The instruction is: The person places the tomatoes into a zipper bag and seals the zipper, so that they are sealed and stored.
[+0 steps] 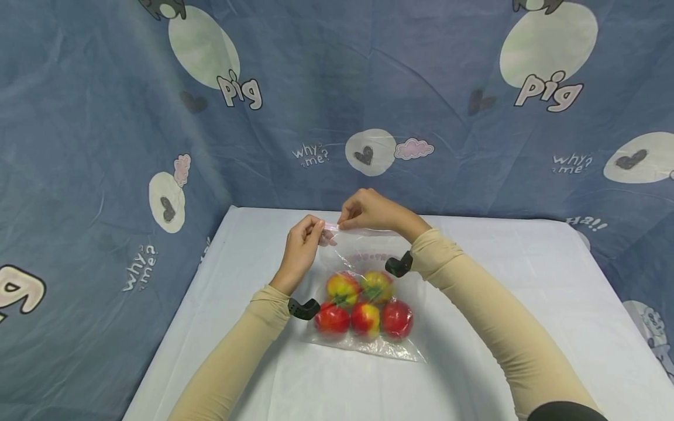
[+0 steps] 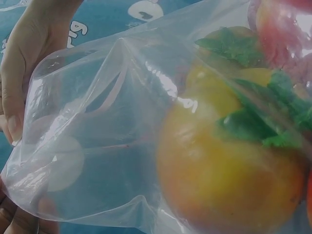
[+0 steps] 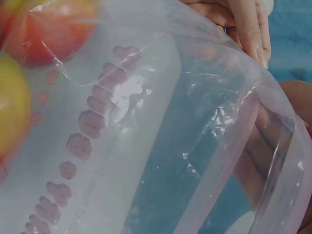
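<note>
A clear zip bag (image 1: 363, 248) with a pink strip along its mouth lies on the table, its mouth edge raised toward the far side. My left hand (image 1: 302, 248) pinches the left corner of that edge between thumb and fingers. Beside it, my right hand (image 1: 375, 211) pinches the same edge a little to the right. Several red and yellow fruits (image 1: 365, 320) sit inside the bag near its bottom. Green leaves show on a yellow fruit (image 2: 219, 165) in the left wrist view. Pink printing (image 3: 90, 122) marks the bag in the right wrist view, near the zip strip (image 3: 229, 156).
A white cloth covers the table (image 1: 253, 251). Behind it and along the left hangs a blue printed curtain (image 1: 316, 105). Small black wrist cameras are worn on the left cuff (image 1: 303, 309) and the right cuff (image 1: 399, 264).
</note>
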A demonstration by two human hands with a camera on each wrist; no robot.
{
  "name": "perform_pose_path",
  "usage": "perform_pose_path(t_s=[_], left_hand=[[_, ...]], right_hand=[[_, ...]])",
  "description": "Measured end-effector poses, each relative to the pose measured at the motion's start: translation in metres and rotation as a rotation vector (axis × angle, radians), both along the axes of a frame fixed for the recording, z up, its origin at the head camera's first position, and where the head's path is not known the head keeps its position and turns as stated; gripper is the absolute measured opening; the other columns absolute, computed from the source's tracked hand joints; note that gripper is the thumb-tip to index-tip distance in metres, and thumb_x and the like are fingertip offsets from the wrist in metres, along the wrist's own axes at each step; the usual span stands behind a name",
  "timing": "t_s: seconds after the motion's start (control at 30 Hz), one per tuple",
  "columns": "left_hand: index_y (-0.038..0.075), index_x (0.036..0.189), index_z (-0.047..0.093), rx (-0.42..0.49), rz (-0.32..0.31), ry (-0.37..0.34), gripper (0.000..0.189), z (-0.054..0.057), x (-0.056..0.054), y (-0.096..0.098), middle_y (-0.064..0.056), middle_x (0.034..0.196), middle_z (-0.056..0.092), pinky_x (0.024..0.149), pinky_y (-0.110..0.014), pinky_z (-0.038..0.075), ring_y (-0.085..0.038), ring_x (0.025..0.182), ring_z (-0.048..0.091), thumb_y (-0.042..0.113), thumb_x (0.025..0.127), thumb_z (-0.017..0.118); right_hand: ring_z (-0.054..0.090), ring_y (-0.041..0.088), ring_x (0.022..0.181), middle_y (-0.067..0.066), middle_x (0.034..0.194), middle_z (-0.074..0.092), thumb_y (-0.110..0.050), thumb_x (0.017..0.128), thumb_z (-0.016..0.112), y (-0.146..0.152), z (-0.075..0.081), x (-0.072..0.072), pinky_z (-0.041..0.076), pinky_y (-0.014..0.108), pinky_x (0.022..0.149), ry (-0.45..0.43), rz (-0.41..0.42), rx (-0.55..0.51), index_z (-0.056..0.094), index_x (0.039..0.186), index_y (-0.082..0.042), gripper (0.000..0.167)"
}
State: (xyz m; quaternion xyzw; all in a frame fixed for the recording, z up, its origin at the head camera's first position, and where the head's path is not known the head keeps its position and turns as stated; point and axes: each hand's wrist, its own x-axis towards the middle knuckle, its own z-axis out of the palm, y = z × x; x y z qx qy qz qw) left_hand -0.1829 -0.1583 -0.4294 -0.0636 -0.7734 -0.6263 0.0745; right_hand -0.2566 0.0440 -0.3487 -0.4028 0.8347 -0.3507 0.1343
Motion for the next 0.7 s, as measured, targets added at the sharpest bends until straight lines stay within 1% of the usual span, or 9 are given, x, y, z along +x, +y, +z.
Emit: perform_pose_path(t_s=[0.1,0.23,0.33,0.53,0.7], left_hand=[[-0.007,0.106,0.062,-0.011,0.001,-0.010,0.026,0.003,0.000,0.000,-0.028,0.100,0.073,0.079,-0.025,0.061,-0.018,0.080,0.076,0.015,0.109,0.049],[-0.008,0.103,0.062,-0.023,0.003,-0.006,0.023,0.020,0.011,0.003,-0.028,0.098,0.074,0.078,-0.024,0.060,-0.021,0.080,0.076,0.011,0.108,0.049],[-0.007,0.102,0.062,-0.023,0.008,-0.003,0.023,0.030,0.017,0.005,-0.028,0.097,0.073,0.078,-0.021,0.059,-0.019,0.080,0.075,0.011,0.108,0.050],[-0.007,0.103,0.062,-0.018,0.009,-0.010,0.023,0.030,0.018,0.005,-0.029,0.098,0.073,0.077,-0.018,0.057,-0.011,0.078,0.073,0.012,0.108,0.050],[-0.007,0.104,0.062,-0.013,0.006,-0.003,0.022,0.030,0.018,0.003,-0.029,0.097,0.072,0.078,-0.019,0.058,-0.014,0.080,0.074,0.011,0.108,0.049]], right_hand=[[0.074,0.011,0.077,0.003,0.086,0.080,-0.011,0.091,0.078,0.001,0.000,0.000,0.062,0.027,0.075,0.001,0.005,-0.002,0.079,0.081,-0.010,0.010],[0.075,0.011,0.078,0.004,0.087,0.080,-0.011,0.090,0.078,0.002,0.000,0.000,0.063,0.028,0.076,-0.001,0.011,-0.009,0.079,0.081,-0.010,0.010],[0.075,0.011,0.078,0.004,0.088,0.080,-0.011,0.090,0.078,0.003,0.000,0.000,0.063,0.028,0.077,-0.006,0.016,-0.014,0.079,0.081,-0.010,0.010],[0.076,0.011,0.079,0.003,0.088,0.080,-0.011,0.090,0.078,0.005,-0.001,-0.001,0.063,0.029,0.079,-0.003,0.013,-0.006,0.079,0.081,-0.011,0.010],[0.076,0.011,0.080,0.001,0.087,0.080,-0.012,0.090,0.078,0.007,-0.001,0.000,0.063,0.030,0.081,-0.003,-0.001,0.010,0.079,0.080,-0.012,0.010]])
